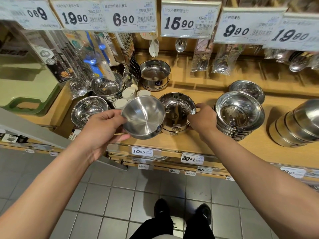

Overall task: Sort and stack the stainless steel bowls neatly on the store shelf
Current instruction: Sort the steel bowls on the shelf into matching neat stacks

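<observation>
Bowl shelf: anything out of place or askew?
Yes. Three small white cups sit loose among the steel bowls at centre-left, unlike the goods around them. The far-right stack of bowls lies tipped on its side, while the stack of bowls next to it stands upright. No spill or damage shows.

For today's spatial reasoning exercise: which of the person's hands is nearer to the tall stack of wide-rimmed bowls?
Right. The right hand grips the 316 bowl stack just beside the wide-rimmed stack; the left hand holds a single bowl farther left.
</observation>
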